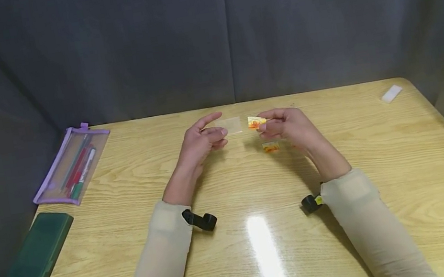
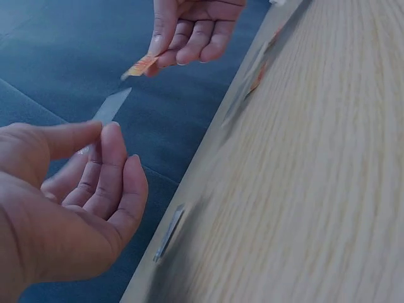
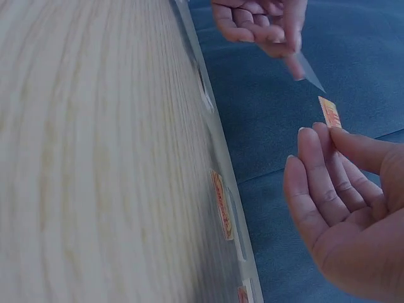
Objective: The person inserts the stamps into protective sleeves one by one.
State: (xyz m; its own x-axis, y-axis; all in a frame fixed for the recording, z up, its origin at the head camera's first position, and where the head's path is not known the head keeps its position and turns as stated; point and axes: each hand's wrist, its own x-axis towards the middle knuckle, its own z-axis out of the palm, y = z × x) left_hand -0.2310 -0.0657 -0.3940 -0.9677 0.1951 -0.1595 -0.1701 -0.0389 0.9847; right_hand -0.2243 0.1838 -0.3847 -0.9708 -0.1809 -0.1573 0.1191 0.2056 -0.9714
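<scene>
My left hand (image 1: 203, 137) pinches one end of a small clear plastic sleeve (image 1: 232, 125) between thumb and index finger, over the table's far part. Just to its right, my right hand (image 1: 289, 126) pinches an orange and white stamp (image 1: 255, 122) by its right side. A narrow gap parts stamp and sleeve, also in the left wrist view, where the sleeve (image 2: 114, 105) points up toward the stamp (image 2: 139, 65). Below the right hand, a second orange stamp (image 1: 271, 146) lies on the table. The right wrist view shows that table stamp (image 3: 221, 205) too.
On the left lie a purple-edged mesh pouch (image 1: 74, 166) with pens inside and a dark green case (image 1: 27, 273). A white block (image 1: 391, 93) sits at the far right. A thin silvery thing (image 2: 169, 233) lies near the table edge in the left wrist view.
</scene>
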